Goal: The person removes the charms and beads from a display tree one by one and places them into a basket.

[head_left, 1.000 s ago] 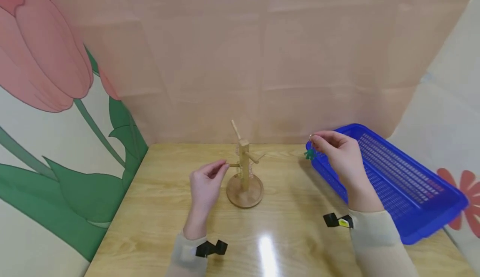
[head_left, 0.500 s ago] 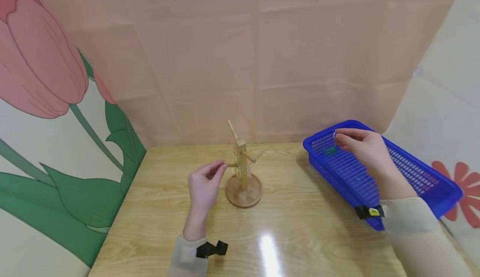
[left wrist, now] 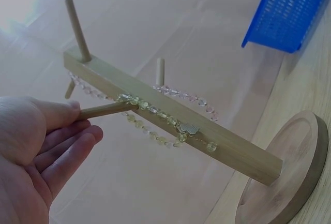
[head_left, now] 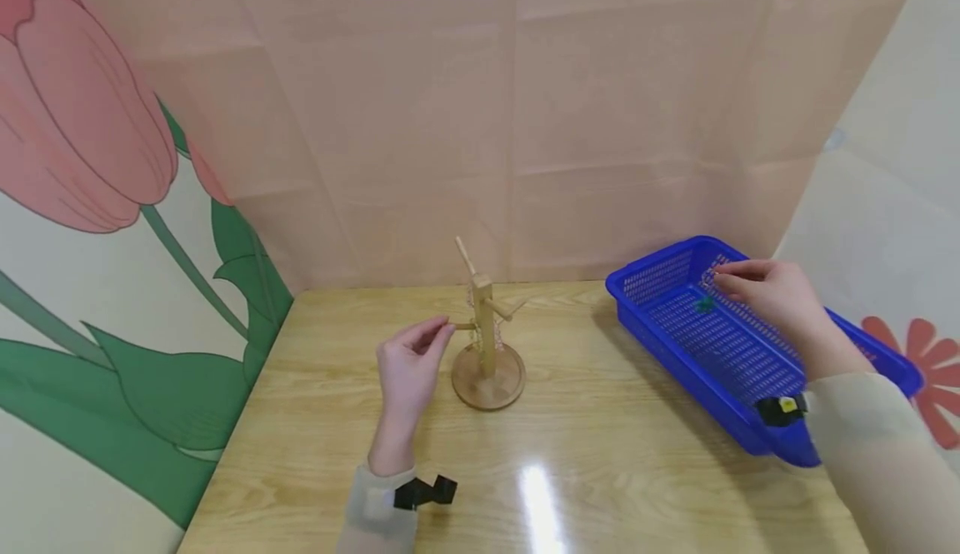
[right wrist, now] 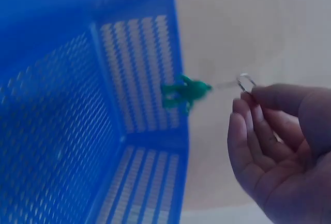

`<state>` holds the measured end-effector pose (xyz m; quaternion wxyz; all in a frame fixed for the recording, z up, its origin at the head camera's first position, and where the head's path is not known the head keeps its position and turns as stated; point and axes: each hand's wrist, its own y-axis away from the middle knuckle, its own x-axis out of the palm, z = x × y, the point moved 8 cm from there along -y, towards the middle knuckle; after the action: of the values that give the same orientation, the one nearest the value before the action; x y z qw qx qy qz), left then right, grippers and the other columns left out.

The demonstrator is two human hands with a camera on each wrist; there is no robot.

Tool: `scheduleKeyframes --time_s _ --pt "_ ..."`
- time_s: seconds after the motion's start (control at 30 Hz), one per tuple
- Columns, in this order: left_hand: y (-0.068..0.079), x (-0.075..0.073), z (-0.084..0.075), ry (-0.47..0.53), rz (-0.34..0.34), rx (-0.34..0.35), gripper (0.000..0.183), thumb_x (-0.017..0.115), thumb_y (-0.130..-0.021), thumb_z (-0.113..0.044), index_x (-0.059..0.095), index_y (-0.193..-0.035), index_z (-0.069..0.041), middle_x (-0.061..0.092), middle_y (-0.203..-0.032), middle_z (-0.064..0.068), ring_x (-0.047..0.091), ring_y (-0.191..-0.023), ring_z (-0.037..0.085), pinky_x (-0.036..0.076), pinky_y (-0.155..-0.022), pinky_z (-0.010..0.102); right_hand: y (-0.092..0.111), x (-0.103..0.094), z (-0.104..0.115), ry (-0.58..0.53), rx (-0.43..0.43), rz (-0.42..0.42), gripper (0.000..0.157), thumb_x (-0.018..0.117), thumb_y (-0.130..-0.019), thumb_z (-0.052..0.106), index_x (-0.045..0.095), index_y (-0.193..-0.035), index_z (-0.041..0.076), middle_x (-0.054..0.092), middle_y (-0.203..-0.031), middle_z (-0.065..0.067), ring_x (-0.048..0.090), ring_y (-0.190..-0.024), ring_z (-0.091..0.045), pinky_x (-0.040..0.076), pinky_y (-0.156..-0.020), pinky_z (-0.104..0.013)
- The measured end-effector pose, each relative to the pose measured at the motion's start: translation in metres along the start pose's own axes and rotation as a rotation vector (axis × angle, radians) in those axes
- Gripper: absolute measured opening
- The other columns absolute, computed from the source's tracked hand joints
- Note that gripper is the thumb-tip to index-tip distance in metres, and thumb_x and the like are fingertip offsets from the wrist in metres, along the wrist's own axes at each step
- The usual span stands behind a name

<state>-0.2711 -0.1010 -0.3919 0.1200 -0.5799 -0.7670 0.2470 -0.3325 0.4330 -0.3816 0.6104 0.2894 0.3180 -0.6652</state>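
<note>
My left hand (head_left: 408,366) pinches one peg (left wrist: 106,110) of a wooden stand (head_left: 486,333) between thumb and forefinger. Beaded bracelets hang on the stand; a yellowish bracelet (left wrist: 150,111) is on the held peg, and a pink one (left wrist: 199,100) is on another. In my right hand (head_left: 776,300), thumb and fingertips pinch the metal ring of a keychain (right wrist: 245,83). A small green figure (right wrist: 187,93) dangles from it on a short chain. In the head view this hand is over the blue basket (head_left: 667,362), with the figure seen against the basket's inside.
The stand's round base (head_left: 489,391) sits on the wood-grain table (head_left: 330,421), left of the basket. A pinkish cloth (head_left: 397,121) hangs behind the table. Flower-printed panels (head_left: 82,104) are on both sides.
My right hand has moved right with the keychain, from the basket's left edge to over its inside. The left hand keeps its pinch on the peg.
</note>
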Motion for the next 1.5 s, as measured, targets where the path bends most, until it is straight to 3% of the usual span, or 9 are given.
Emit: scheduleKeyframes --time_s 0.13,0.23,0.3,0.47,0.6,0.9,1.0,1.3,1.5 --pt "0.0 -0.002 -0.013 0.006 0.006 0.011 0.01 0.082 -0.09 0.009 0.08 -0.099 0.009 0.079 -0.093 0.022 0.077 -0.078 0.041 0.056 -0.069 0.01 -0.003 0.001 -0.011 0.113 -0.065 0.014 0.04 0.066 -0.109 0.028 0.073 -0.129 -0.005 0.074 -0.121 -0.029 0.072 -0.097 -0.018 0.053 -0.073 -0.019" --pt "0.0 -0.002 -0.014 0.009 0.011 0.015 0.01 0.082 -0.09 0.01 0.08 -0.1 0.009 0.079 -0.094 0.022 0.077 -0.078 0.04 0.057 -0.07 0.01 -0.004 0.005 -0.022 0.163 -0.08 0.047 0.037 0.065 -0.109 0.024 0.073 -0.128 -0.007 0.072 -0.123 -0.031 0.069 -0.109 -0.044 0.058 -0.079 -0.034" --pt "0.0 -0.002 -0.012 0.011 0.015 0.009 0.01 0.082 -0.09 0.009 0.08 -0.1 0.01 0.079 -0.094 0.023 0.077 -0.079 0.04 0.057 -0.07 0.011 -0.004 0.008 -0.028 0.182 -0.082 0.066 0.037 0.064 -0.109 0.023 0.072 -0.128 -0.008 0.072 -0.122 -0.032 0.067 -0.112 -0.051 0.059 -0.081 -0.043" --pt "0.0 0.001 0.005 0.009 0.014 -0.007 0.009 0.082 -0.09 0.009 0.08 -0.099 0.01 0.079 -0.094 0.024 0.077 -0.08 0.041 0.057 -0.07 0.011 -0.007 0.016 -0.031 0.247 -0.17 0.094 0.029 0.067 -0.106 0.016 0.075 -0.123 -0.006 0.076 -0.115 -0.027 0.069 -0.108 -0.049 0.059 -0.087 -0.056" --pt "-0.001 0.001 0.019 0.005 0.007 0.007 0.01 0.084 -0.09 0.005 0.082 -0.1 0.006 0.08 -0.095 0.02 0.078 -0.08 0.037 0.057 -0.069 0.011 -0.011 0.021 -0.031 0.288 -0.224 0.132 0.023 0.071 -0.104 0.013 0.078 -0.119 -0.002 0.078 -0.112 -0.021 0.072 -0.105 -0.044 0.06 -0.087 -0.058" --pt "-0.001 -0.001 0.022 0.023 0.03 0.054 0.01 0.086 -0.093 -0.008 0.084 -0.102 -0.004 0.081 -0.096 0.009 0.079 -0.08 0.024 0.062 -0.071 0.018 -0.009 0.037 -0.049 0.279 -0.183 0.343 0.021 0.073 -0.099 0.006 0.077 -0.117 -0.004 0.078 -0.107 -0.015 0.074 -0.095 -0.032 0.063 -0.084 -0.054" --pt "-0.002 0.0 0.021 0.029 0.037 0.068 0.01 0.085 -0.094 -0.009 0.085 -0.102 -0.005 0.082 -0.096 0.008 0.078 -0.08 0.022 0.062 -0.07 0.019 -0.008 0.04 -0.058 0.269 -0.16 0.378 0.021 0.073 -0.099 0.006 0.077 -0.116 -0.004 0.078 -0.105 -0.013 0.074 -0.092 -0.027 0.064 -0.081 -0.05" --pt "-0.002 -0.001 0.02 0.017 0.033 0.07 0.01 0.086 -0.093 -0.008 0.085 -0.103 -0.005 0.082 -0.096 0.008 0.078 -0.078 0.023 0.061 -0.069 0.018 -0.018 0.042 -0.07 0.246 -0.131 0.326 0.019 0.069 -0.097 0.0 0.075 -0.112 -0.009 0.077 -0.099 -0.015 0.073 -0.087 -0.026 0.065 -0.077 -0.048" --pt "0.0 -0.001 0.022 0.015 0.045 0.059 0.012 0.085 -0.094 -0.012 0.085 -0.104 -0.005 0.082 -0.097 0.007 0.078 -0.08 0.021 0.062 -0.07 0.02 -0.024 0.041 -0.073 0.285 -0.191 0.257 0.017 0.073 -0.093 0.001 0.077 -0.108 -0.007 0.077 -0.097 -0.015 0.072 -0.085 -0.028 0.064 -0.077 -0.05"
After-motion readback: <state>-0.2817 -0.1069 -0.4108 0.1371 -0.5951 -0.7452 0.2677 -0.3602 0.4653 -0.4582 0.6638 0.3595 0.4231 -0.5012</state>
